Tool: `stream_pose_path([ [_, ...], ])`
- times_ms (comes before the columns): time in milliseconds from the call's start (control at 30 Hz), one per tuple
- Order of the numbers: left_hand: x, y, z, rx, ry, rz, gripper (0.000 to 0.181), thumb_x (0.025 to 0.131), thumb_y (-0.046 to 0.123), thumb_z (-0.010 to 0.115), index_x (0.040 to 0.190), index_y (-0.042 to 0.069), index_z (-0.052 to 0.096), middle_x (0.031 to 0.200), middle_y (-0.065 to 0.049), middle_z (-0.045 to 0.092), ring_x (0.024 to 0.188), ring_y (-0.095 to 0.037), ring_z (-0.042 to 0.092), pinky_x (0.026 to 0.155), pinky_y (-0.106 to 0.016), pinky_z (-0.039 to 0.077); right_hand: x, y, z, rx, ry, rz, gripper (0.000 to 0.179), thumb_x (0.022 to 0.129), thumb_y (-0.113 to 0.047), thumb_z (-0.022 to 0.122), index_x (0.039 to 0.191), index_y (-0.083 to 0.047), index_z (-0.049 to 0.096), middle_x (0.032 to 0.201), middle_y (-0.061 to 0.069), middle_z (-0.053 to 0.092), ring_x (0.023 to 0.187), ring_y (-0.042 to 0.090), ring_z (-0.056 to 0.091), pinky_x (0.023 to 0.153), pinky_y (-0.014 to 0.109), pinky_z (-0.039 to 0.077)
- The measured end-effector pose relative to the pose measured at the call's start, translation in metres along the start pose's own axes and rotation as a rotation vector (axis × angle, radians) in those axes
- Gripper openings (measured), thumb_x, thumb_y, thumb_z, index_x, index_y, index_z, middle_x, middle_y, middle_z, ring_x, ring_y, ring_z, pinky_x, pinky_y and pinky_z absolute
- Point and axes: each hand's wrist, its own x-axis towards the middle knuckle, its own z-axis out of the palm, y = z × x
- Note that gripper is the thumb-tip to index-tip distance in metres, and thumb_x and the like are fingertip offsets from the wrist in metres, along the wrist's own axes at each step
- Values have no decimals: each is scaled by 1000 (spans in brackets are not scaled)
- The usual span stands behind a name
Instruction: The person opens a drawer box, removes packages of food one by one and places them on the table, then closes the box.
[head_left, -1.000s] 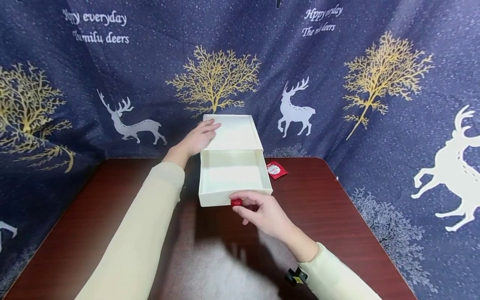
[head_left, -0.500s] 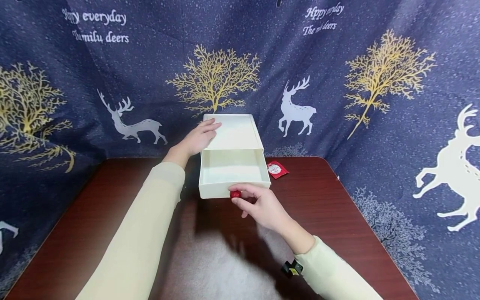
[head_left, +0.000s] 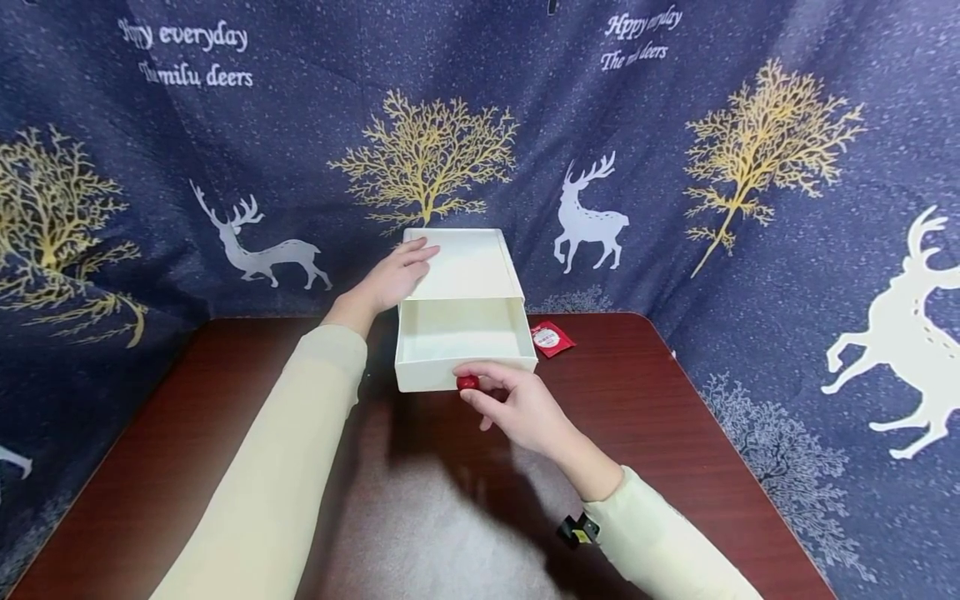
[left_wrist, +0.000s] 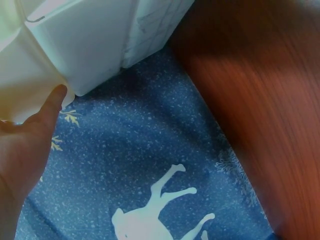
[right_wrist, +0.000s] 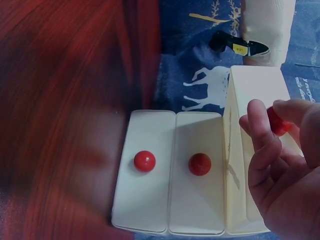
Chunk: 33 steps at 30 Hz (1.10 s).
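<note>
In the head view a white drawer cabinet (head_left: 467,262) stands at the back of the table, its top drawer (head_left: 427,373) pulled partly out with a bare inside. My right hand (head_left: 525,408) pinches the round red knob (head_left: 468,382) on that drawer's front between thumb and fingers. On the left side of the cabinet's top my left hand (head_left: 392,279) rests with its fingers extended. The left wrist view catches this hand's thumb (left_wrist: 55,100) against the cabinet's edge. Two shut lower drawers, each with a red knob (right_wrist: 145,161), show in the right wrist view.
A red packet (head_left: 552,339) with a white label lies on the brown table (head_left: 637,400) just right of the cabinet. Behind the table hangs a dark blue cloth (head_left: 300,150) printed with deer and trees. A small black device (head_left: 578,530) sits at my right wrist.
The top drawer has slid some way back into the cabinet, and my right hand has moved forward with its knob. My left hand has stayed on the cabinet top.
</note>
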Motion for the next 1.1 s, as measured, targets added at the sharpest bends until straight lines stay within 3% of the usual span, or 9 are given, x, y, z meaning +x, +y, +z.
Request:
stream_pose_path([
  [333,1,-1,0,1,-3,-3,56,118,36,34,171,22,42,187,-1,16,174,-35,0,140,-60,3,3,0,1,-38,10,21,32,105,-19,76,138,-21,76,104,2,82,60,19,74,78,27,63],
  [500,0,-2,0,-3,4,1,56,118,36,35,171,22,43,186,0,17,174,-35,1,140,-59,4,7,-1,1,-41,8,14,33,106,-18,74,139,-20,75,109,8,82,58,11,72,77,27,63],
  [800,1,-2,-1,8,-6,2,56,117,37,33,171,22,42,187,0,16,174,-36,0,140,-60,3,11,-1,1,-66,24,14,34,106,-18,74,140,-21,75,109,7,81,61,21,74,73,27,62],
  [1100,1,-2,0,11,-6,8,56,117,36,34,171,21,43,187,-1,16,174,-36,0,140,-60,4,18,1,1,-83,38,30,35,107,-16,73,141,-21,74,108,10,81,60,18,73,67,28,61],
])
